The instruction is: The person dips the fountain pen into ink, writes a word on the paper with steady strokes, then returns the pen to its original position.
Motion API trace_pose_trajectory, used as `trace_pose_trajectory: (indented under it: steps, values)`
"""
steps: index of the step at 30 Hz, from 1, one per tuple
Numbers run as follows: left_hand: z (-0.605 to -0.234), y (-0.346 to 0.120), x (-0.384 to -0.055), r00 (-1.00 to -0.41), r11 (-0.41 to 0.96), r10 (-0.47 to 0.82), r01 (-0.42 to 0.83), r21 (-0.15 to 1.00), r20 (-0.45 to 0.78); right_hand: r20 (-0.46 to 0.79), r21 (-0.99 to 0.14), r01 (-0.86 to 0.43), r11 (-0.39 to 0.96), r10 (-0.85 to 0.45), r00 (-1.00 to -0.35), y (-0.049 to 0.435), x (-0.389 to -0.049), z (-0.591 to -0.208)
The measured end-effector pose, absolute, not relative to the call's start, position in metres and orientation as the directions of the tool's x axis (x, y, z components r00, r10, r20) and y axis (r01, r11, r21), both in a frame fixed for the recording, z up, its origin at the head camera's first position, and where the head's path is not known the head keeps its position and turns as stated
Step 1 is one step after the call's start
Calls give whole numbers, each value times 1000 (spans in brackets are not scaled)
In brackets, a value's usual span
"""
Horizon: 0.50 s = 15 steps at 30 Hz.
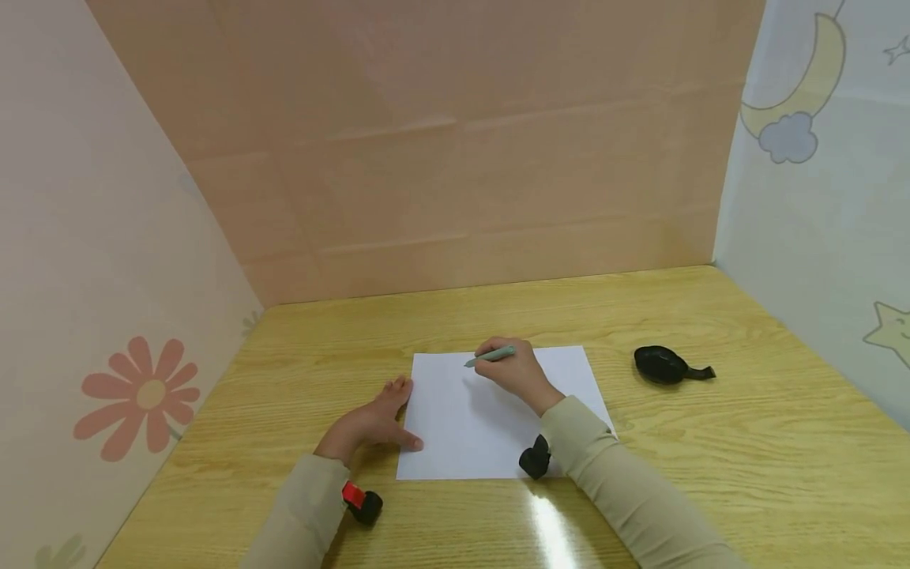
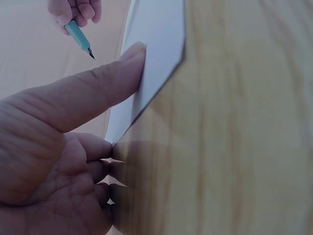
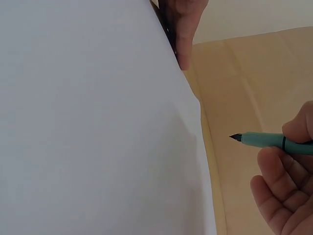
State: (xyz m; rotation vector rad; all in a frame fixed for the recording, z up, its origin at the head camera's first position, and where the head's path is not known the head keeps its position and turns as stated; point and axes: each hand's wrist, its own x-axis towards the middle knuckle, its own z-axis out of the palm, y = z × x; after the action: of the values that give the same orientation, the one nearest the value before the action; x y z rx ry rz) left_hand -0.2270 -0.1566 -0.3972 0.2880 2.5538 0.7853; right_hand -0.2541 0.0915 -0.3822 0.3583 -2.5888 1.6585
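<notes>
A blank sheet of white paper (image 1: pixel 455 427) lies on the wooden table. In the head view my right hand (image 1: pixel 522 371) pinches a green fountain pen (image 1: pixel 495 356) above the upper part of the sheet. Its bare dark nib (image 3: pixel 235 137) shows in the right wrist view, held off the paper. My left hand (image 1: pixel 373 420) is at the sheet's left edge, with the thumb (image 2: pixel 105 88) resting on the paper and the other fingers stretched along the edge. No marks show on the sheet.
To the right of the paper lies a black rounded object (image 1: pixel 661 365) with a narrow tail. A peach-coloured panel (image 1: pixel 462 182) stands behind the table (image 1: pixel 320 332). Patterned white walls (image 1: pixel 817 253) rise at both sides. Small black devices (image 1: pixel 366 507) sit at both wrists.
</notes>
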Motion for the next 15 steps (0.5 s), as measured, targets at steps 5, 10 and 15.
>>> trace_pose_trajectory:
  steps: [5, 10, 15]
  values:
    - [-397, -157, -227, -877, 815, 324, 69, 575, -354, 141, -881, -205, 427, -177, -974, 84, -259, -383]
    - [-395, -157, -228, -877, 817, 328, 76, 572, -352, 121, -877, -193, 440, -188, -975, 76, -265, -380]
    - [-394, -157, -227, -874, 818, 330, 77, 570, -356, 107, -875, -183, 449, -191, -976, 69, -267, -378]
